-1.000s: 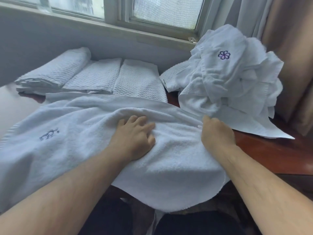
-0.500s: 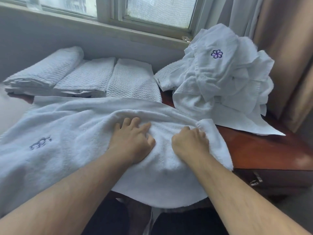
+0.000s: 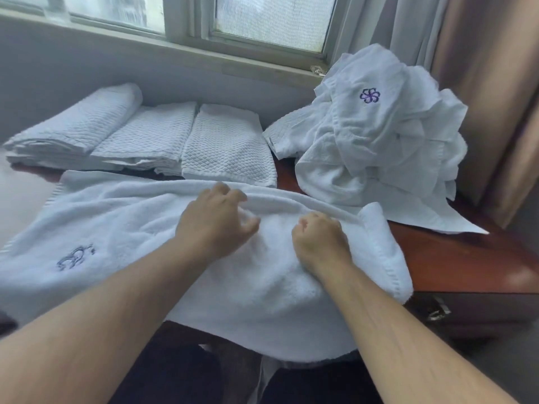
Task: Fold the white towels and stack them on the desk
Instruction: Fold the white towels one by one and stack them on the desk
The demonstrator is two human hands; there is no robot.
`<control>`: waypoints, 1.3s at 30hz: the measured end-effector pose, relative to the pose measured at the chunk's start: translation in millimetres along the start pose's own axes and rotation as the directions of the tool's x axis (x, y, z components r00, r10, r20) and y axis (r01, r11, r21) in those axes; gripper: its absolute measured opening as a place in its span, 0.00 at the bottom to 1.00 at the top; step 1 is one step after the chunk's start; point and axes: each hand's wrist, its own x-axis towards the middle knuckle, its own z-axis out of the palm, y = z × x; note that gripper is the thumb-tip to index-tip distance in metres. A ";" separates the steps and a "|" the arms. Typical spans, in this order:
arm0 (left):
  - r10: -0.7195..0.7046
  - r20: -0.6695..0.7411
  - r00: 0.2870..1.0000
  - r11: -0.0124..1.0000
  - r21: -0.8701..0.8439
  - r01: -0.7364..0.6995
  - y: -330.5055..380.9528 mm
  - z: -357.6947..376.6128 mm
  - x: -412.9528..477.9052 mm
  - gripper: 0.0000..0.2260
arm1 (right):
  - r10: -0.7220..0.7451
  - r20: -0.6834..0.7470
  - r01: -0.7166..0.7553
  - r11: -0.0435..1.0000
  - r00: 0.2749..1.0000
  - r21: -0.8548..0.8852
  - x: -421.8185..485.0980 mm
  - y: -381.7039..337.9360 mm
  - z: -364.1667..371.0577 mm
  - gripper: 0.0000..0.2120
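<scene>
The white towel in hand is being spread across the near edge of the desk, with its front hem hanging off that edge and its embroidered mark lying toward the left end. Its right end is being doubled over toward the middle. The right hand is being curled into a fist around the turned-over cloth, knuckles up. The left hand is being laid wide on the towel's middle, fingers spread and only lightly bent at a raised ridge along the far side; it is blurred, and no pinch can be made out. The step being done is judged to be this towel's first crosswise fold. For the next move, the gripped end is likely needing to be carried leftward over the pinned middle, with hems being matched and the ridge being smoothed flat. Along the far edge toward the left corner, folded towels are lying side by side, touching. At the far right corner a heap of unfolded towels is waiting below the window, beside the curtain.
</scene>
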 end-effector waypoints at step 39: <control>-0.161 0.177 0.971 0.982 0.131 0.139 -186.1 -29.2 -10.1 0.25 | -0.726 0.367 0.747 0.656 0.582 0.113 -10.9 -21.3 3.7 0.33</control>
